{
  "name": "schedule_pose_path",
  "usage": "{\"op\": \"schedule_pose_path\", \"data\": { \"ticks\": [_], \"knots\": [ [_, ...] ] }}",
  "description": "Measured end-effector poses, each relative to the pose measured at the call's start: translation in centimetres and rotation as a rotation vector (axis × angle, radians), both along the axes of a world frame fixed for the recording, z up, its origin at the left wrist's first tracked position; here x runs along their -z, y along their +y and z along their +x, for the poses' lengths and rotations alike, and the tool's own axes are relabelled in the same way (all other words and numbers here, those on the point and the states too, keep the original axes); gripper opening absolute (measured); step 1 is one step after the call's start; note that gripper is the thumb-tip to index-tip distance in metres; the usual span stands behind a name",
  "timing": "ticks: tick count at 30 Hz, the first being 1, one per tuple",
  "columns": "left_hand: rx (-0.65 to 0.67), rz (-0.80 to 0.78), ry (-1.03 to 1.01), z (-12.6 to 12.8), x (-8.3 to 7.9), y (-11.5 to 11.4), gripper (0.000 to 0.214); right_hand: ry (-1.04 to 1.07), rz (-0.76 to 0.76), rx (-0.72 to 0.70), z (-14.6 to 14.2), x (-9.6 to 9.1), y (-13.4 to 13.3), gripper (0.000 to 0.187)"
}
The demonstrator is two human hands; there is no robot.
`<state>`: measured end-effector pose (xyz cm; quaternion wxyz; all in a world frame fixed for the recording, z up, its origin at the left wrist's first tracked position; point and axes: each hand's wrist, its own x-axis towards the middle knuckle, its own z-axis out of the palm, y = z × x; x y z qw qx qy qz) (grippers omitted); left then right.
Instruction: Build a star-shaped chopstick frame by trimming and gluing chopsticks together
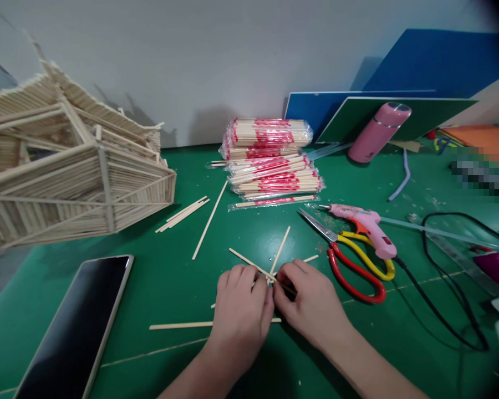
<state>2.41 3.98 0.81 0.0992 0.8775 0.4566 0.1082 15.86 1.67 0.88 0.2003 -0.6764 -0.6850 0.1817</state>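
Several thin wooden sticks cross one another like a star [281,247] on the green table. My left hand [243,302] is closed on the sticks at the left of the crossing. From the right, my right hand [305,296] pinches them close to the same crossing, its fingertips almost meeting those of the left. My fingers hide part of the joint. Under my left hand lies another loose stick [181,326], running left to right. A single stick [210,220] and a small bundle of short sticks [183,214] rest farther back.
A stick-built model house [103,183] stands at the left, above a phone [81,327]. Wrapped stick packs [274,166] lie at the back. Scissors [349,255], a pink glue gun [368,224] with its black cord, and a pink bottle [378,133] are on the right.
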Motion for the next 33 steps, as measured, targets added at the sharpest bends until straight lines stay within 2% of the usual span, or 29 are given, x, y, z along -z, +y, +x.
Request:
{"op": "schedule_pose_path", "data": {
  "ticks": [10, 19, 25, 28, 33],
  "knots": [
    [-0.023, 0.089, -0.029, 0.3, 0.1, -0.1, 0.017, 0.131, -0.012, -0.08, 0.7, -0.6, -0.4, 0.006],
    [-0.057, 0.03, 0.032, 0.8, -0.6, -0.1, 0.018, 0.188, 0.017, -0.118, 1.4, -0.6, -0.6, 0.01],
    [-0.062, 0.032, 0.041, 0.8, -0.6, -0.1, 0.017, 0.009, 0.084, -0.257, 2.4, -0.8, 1.2, 0.026],
    [-0.062, 0.02, 0.056, 0.9, -0.6, -0.1, 0.018, -0.021, 0.07, -0.313, 2.6, -0.3, 1.8, 0.025],
    [-0.065, -0.006, 0.067, 1.0, -0.7, 0.0, 0.018, -0.019, 0.081, -0.315, 2.6, 0.2, 1.8, 0.024]
  ]
}}
